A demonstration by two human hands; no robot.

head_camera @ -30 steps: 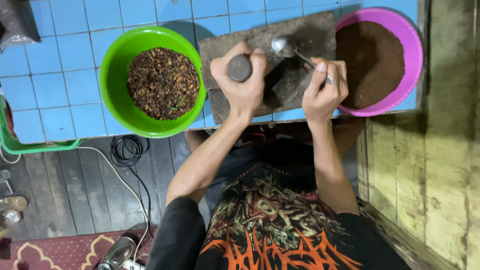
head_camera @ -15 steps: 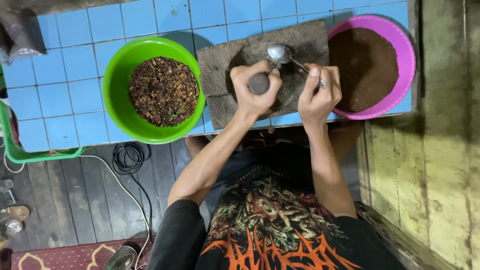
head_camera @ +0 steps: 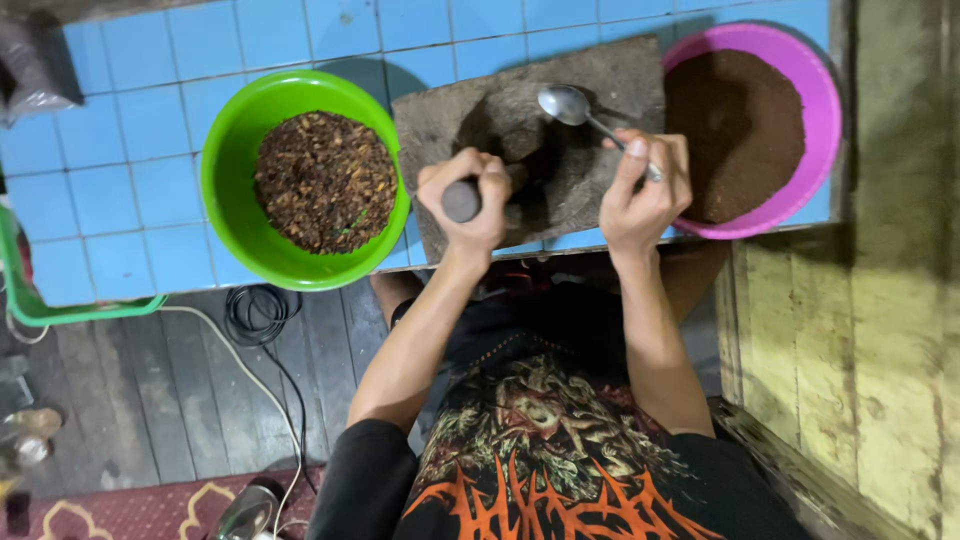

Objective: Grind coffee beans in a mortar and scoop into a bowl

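Since the earlier frame, the left hand (head_camera: 470, 195) has drawn the pestle (head_camera: 462, 200) toward the slab's (head_camera: 440, 120) near edge, fist closed around it. The right hand (head_camera: 645, 185) pinches a spoon (head_camera: 575, 105) over the slab. Grinding is under way; next likely calls for a forward push. Green bowl (head_camera: 225, 190) left, pink bowl (head_camera: 815, 150) right.

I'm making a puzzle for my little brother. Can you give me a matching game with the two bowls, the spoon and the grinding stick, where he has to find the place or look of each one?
Things:
1. green bowl
2. pink bowl
3. spoon
4. grinding stick

Clues:
A. gripped in the left hand
B. holds fine brown powder
C. held by the right hand, over the stone slab
D. holds coarse dark bits

Pairs: 1-D, 2-B, 3-C, 4-A
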